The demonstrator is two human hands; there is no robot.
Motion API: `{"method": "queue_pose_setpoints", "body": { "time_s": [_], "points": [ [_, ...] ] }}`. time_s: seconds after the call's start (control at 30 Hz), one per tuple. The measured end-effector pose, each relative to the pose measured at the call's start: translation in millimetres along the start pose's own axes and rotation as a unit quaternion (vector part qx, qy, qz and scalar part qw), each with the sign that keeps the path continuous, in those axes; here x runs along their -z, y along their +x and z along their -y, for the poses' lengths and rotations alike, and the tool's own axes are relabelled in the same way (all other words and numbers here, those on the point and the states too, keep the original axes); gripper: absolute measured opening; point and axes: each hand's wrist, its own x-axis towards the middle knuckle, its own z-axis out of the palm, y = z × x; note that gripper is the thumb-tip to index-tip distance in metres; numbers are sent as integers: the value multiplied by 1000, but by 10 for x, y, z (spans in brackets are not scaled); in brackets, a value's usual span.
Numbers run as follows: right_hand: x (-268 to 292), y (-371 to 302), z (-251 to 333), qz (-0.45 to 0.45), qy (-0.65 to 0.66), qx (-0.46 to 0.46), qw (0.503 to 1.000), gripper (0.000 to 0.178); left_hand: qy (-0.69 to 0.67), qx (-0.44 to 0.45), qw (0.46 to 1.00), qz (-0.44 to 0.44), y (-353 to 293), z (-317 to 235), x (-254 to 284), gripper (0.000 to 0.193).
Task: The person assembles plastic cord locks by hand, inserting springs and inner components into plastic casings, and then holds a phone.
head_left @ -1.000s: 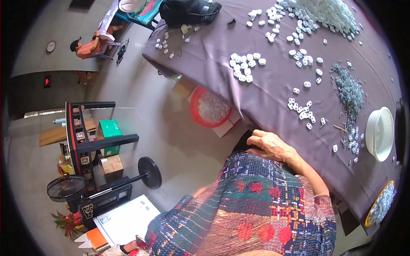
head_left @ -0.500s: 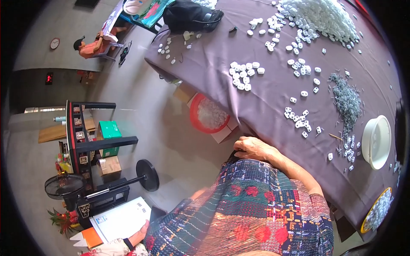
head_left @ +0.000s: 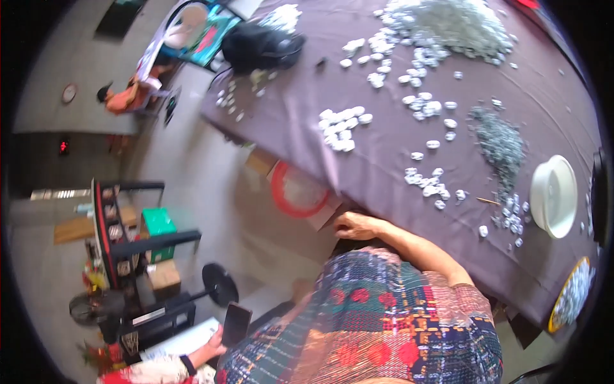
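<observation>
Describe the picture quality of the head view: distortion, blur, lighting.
Head view: strong fisheye, the purple table's edge bows and black corners frame the scene; soft blur throughout, so the small white pieces lack detail; even daylight, no harsh glare; the hand at the table edge is slightly smeared.

A dark purple cloth covers the counter [head_left: 384, 153], scattered with small white pieces [head_left: 344, 121] and grey heaps [head_left: 502, 144]. Beside the hand [head_left: 355, 225] sits a red-rimmed basin [head_left: 295, 192]. The garment [head_left: 390, 326] is multicoloured patchwork with red dots.
</observation>
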Motion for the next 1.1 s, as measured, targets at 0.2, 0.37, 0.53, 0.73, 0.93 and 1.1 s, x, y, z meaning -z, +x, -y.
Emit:
{"method": "queue_pose_setpoints", "body": {
  "time_s": [0.2, 0.37, 0.53, 0.73, 0.93, 1.1],
  "points": [
    [-146, 247, -142, -59, 85, 85, 991, 24, 93, -108, 987, 70, 486, -1459, -73, 28],
    [-23, 34, 217, -44, 137, 86, 986, 28, 112, -155, 979, 65, 457, -2058, 132, 28],
    [-79, 81, 119, -47, 108, 81, 990, 34, 111, -173, 978, 38, 238, -2292, 445, 27],
    [-51, 25, 151, -63, 90, 60, 992, 35, 102, -175, 979, 23, -27, -2348, 595, 26],
    [-118, 93, 40, -66, 96, 63, 991, 35, 103, -150, 983, 14, -394, -2108, 769, 26],
    [-78, 47, 123, -59, 91, 61, 992, 36, 102, -142, 984, 11, -630, -2061, 851, 25]
  ]
}}
